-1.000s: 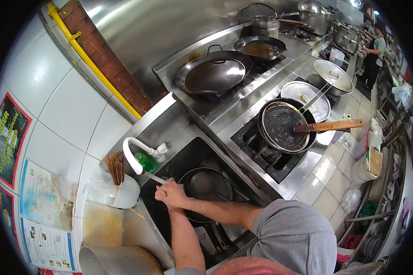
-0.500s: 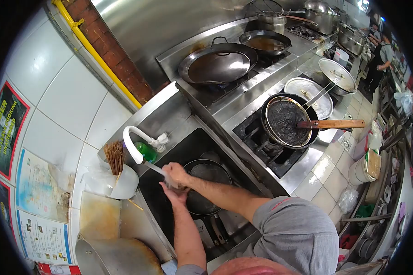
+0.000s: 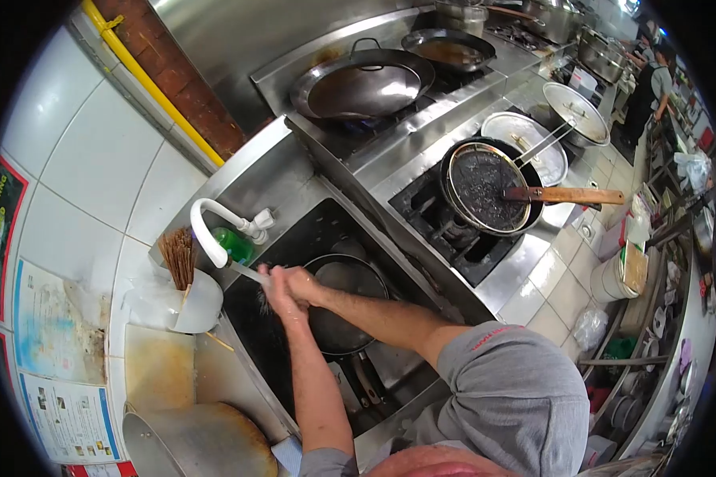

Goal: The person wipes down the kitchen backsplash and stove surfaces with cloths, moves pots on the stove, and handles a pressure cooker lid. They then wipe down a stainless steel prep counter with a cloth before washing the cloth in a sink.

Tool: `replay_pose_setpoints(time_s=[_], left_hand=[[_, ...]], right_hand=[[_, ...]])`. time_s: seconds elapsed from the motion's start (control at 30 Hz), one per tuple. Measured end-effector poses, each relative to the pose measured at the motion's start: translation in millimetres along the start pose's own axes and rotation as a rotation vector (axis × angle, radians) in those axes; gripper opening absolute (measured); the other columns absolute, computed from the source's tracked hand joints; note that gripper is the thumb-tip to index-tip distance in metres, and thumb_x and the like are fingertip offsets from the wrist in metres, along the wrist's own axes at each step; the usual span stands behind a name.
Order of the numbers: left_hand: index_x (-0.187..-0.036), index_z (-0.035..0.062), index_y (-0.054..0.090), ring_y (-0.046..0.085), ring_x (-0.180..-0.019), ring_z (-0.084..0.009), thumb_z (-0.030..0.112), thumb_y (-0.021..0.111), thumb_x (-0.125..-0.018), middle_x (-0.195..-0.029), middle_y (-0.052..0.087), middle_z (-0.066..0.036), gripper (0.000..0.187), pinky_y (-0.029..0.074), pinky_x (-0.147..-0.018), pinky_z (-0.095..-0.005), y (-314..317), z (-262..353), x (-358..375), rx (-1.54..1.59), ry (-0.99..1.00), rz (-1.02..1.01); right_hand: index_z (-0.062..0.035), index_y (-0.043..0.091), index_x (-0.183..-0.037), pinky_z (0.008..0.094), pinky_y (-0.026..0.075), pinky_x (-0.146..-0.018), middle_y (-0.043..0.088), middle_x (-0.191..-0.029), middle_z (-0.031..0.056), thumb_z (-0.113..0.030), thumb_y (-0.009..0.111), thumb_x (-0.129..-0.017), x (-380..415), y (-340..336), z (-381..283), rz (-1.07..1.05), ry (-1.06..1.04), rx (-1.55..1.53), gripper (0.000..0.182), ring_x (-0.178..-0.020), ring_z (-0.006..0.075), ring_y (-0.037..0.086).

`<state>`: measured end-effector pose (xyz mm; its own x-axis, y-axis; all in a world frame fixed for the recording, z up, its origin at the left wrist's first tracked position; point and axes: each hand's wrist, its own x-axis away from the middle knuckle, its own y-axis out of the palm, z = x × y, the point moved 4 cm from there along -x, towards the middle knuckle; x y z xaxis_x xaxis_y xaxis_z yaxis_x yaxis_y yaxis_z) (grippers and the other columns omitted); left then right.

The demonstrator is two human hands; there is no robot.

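Note:
Water runs from the white curved faucet (image 3: 207,230) onto my two hands, which are pressed together over the dark sink (image 3: 250,334). My left hand (image 3: 282,296) is on the near left side, its fingers partly hidden against the other hand. My right hand (image 3: 300,285) lies over and beside it, fingers bent and closed; whether anything is between the hands cannot be made out. Below them in the sink rests a round pan (image 3: 344,318), with dark handles (image 3: 367,378) near it. A green bottle (image 3: 235,245) stands behind the faucet.
To the right, a strainer (image 3: 489,187) with a wooden handle rests on a pot on the stove. Large woks (image 3: 363,89) sit at the back. A white container (image 3: 199,306) with a bristle brush (image 3: 178,258) and a big metal pot (image 3: 203,441) are on the left. A person (image 3: 652,95) stands far off.
The view has shifted, so the surroundings appear higher and further left. My hands have come closer together under the stream, and water now splashes beside them.

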<state>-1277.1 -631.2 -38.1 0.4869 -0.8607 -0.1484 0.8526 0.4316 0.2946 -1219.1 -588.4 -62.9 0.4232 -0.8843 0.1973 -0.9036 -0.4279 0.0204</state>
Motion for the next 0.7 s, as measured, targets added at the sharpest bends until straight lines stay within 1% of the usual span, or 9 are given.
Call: replay_pose_setpoints(time_s=[0.07, 0.13, 0.2, 0.23, 0.27, 0.33, 0.4, 0.57, 0.7], left_hand=[[-0.132, 0.0060, 0.042, 0.052, -0.110, -0.0247, 0.033, 0.056, -0.090, -0.124, 0.050, -0.013, 0.052, 0.043, -0.093, -0.0389, -21.0, -12.7, -9.8, 0.427, -0.449, 0.013], [-0.133, 0.0113, 0.040, 0.052, -0.109, -0.0266, 0.036, 0.053, -0.091, -0.120, 0.051, -0.012, 0.051, 0.044, -0.093, -0.0419, -28.2, -13.8, -5.5, 0.524, -0.451, -0.166], [-0.132, 0.0123, 0.042, 0.052, -0.108, -0.0252, 0.030, 0.057, -0.089, -0.115, 0.052, -0.011, 0.049, 0.046, -0.091, -0.0406, -29.0, -6.2, -10.9, 0.304, -0.377, -0.161], [-0.129, 0.0108, 0.044, 0.055, -0.103, -0.0231, 0.021, 0.061, -0.086, -0.108, 0.054, -0.010, 0.048, 0.048, -0.087, -0.0370, -30.0, 2.8, -10.0, 0.222, -0.344, -0.139], [-0.129, 0.0108, 0.044, 0.055, -0.103, -0.0231, 0.021, 0.061, -0.086, -0.108, 0.054, -0.010, 0.048, 0.048, -0.087, -0.0370, -29.0, 3.2, -11.0, 0.219, -0.345, -0.118], [-0.113, 0.0065, 0.054, 0.060, -0.085, -0.0172, 0.016, 0.067, -0.080, -0.095, 0.058, -0.005, 0.036, 0.050, -0.072, -0.0304, -23.1, 0.6, -14.5, 0.137, -0.461, -0.330], [-0.091, 0.0099, 0.057, 0.059, -0.072, -0.0139, 0.010, 0.070, -0.077, -0.080, 0.056, 0.000, 0.019, 0.048, -0.061, -0.0277, -24.4, -10.5, -14.8, 0.120, -0.507, -0.212], [-0.069, 0.0128, 0.047, 0.051, -0.057, -0.0110, 0.003, 0.066, -0.074, -0.065, 0.048, 0.002, 0.022, 0.044, -0.052, -0.0281, -24.6, -15.6, -18.1, -0.037, -0.531, -0.188], [-0.077, 0.0060, 0.054, 0.053, -0.057, -0.0140, 0.006, 0.063, -0.077, -0.066, 0.054, -0.002, 0.009, 0.044, -0.052, -0.0308, -29.2, -36.8, -28.9, -0.245, -0.347, -0.017]], right_hand=[[-0.0053, 0.062, -0.106, 0.0404, 0.042, -0.088, 0.061, -0.108, 0.0155, -0.038, 0.049, -0.091, 5.2, 5.0, -1.9, -0.014, -0.188, 0.078, 0.038, -0.104, 0.0255, 0.054], [-0.0053, 0.062, -0.109, 0.0404, 0.040, -0.092, 0.060, -0.114, 0.0168, -0.037, 0.048, -0.091, 11.0, 5.0, -3.1, -0.028, -0.374, 0.149, 0.039, -0.110, 0.0280, 0.052], [-0.0068, 0.051, -0.125, 0.0496, 0.030, -0.101, 0.049, -0.129, 0.0211, -0.049, 0.062, -0.079, 10.9, -13.3, -10.4, -0.057, -0.238, -0.158, 0.063, -0.126, 0.0301, 0.038], [-0.0101, 0.048, -0.129, 0.0609, 0.024, -0.101, 0.045, -0.133, 0.0215, -0.047, 0.066, -0.076, 17.0, -11.4, 4.7, -0.132, 0.306, -0.448, 0.067, -0.126, 0.0415, 0.035], [-0.0094, 0.046, -0.131, 0.0668, 0.026, -0.097, 0.042, -0.135, 0.0204, -0.044, 0.069, -0.075, 23.3, -11.4, 4.3, -0.387, 0.387, -0.542, 0.070, -0.124, 0.0486, 0.032], [-0.0049, 0.052, -0.123, 0.0587, 0.036, -0.093, 0.050, -0.127, 0.0200, -0.040, 0.072, -0.072, 25.2, -3.2, 6.5, -0.791, 0.393, -0.486, 0.065, -0.121, 0.0413, 0.042], [-0.0025, 0.059, -0.111, 0.0486, 0.046, -0.080, 0.063, -0.103, 0.0171, -0.030, 0.072, -0.070, 20.5, -1.1, 7.8, -0.807, 0.364, -0.459, 0.052, -0.099, 0.0303, 0.059], [-0.0045, 0.062, -0.096, 0.0388, 0.047, -0.058, 0.059, -0.071, 0.0054, -0.010, 0.064, -0.066, 11.5, 8.8, 17.1, -0.687, 0.318, -0.158, 0.031, -0.065, 0.0177, 0.057], [-0.0060, 0.052, -0.110, 0.0467, 0.049, -0.067, 0.064, -0.085, 0.0158, -0.017, 0.062, -0.073, 1.6, 12.4, 37.3, -0.154, 0.003, 0.266, 0.040, -0.080, 0.0323, 0.062]])
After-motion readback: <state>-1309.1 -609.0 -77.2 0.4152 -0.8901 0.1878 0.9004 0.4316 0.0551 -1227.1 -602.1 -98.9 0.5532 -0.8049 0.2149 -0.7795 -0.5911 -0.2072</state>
